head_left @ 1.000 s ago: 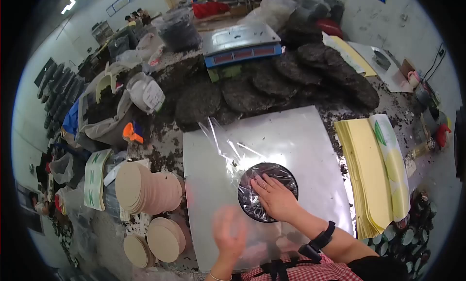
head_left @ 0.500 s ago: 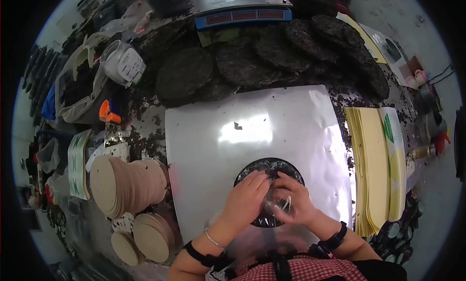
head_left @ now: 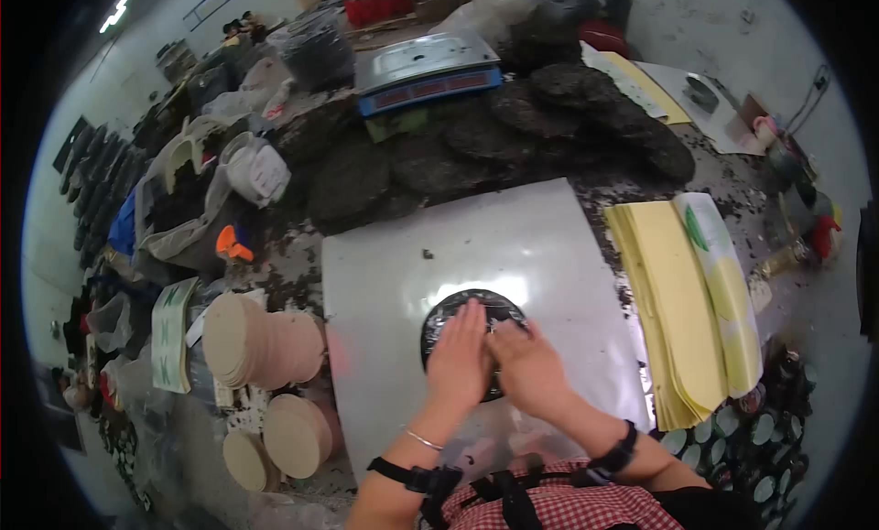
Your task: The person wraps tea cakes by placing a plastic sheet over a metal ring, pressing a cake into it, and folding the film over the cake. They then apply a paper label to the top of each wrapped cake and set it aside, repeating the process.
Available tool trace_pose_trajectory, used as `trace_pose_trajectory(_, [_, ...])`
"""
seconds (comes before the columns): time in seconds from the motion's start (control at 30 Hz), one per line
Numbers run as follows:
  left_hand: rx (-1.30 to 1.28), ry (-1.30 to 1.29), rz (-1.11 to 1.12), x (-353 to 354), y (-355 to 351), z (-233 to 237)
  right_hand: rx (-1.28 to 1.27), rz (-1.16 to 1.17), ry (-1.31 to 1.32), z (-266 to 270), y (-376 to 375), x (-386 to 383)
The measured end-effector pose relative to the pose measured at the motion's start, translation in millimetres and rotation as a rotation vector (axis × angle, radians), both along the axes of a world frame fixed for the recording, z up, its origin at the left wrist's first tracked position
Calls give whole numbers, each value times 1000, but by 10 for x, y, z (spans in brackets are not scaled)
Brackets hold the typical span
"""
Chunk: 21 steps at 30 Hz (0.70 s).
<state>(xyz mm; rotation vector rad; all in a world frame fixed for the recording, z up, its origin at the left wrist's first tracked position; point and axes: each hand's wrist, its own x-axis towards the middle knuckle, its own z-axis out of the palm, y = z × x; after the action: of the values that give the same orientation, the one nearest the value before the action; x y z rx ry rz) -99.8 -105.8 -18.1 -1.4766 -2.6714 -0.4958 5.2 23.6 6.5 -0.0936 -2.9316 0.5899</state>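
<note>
A round black disc [head_left: 499, 307], covered in shiny clear plastic film, lies on a smooth silvery sheet [head_left: 375, 283] in front of my body. My left hand [head_left: 460, 358] rests flat over its left part, fingers stretched out together and pointing away from me. Across its right part lies my right hand [head_left: 528, 363], palm down, its fingertips slightly blurred and touching the left hand's side. Much of the disc is hidden beneath both hands.
Dark pressed cakes [head_left: 348, 182] lie behind the sheet, below a blue scale [head_left: 430, 72]. Round tan paper discs [head_left: 265, 342] stand in stacks at left. Yellow papers [head_left: 664, 301] lie at right. A plastic jar [head_left: 256, 170] and orange tape dispenser [head_left: 235, 243] sit back left.
My fingers were gathered around bunched clear film at the disc's middle; now both hands lie flat on it. The camera view has tilted up and turned.
</note>
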Motion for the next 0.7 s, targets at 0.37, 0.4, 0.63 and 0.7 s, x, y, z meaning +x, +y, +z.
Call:
trace_pose_trajectory(0.37, [-200,-60,-66,92,-3,278,562,-735,443,-232,3339,708])
trace_pose_trajectory(0.4, [-214,-90,-54,95,-8,276,707,-715,331,-479,3760,963])
trace_pose_trajectory(0.63, [-238,-165,-59,141,145,404,748,-671,213,-791,4241,1258])
trace_pose_trajectory(0.7, [-199,-202,-33,132,120,434,518,-997,262,-609,4422,1368])
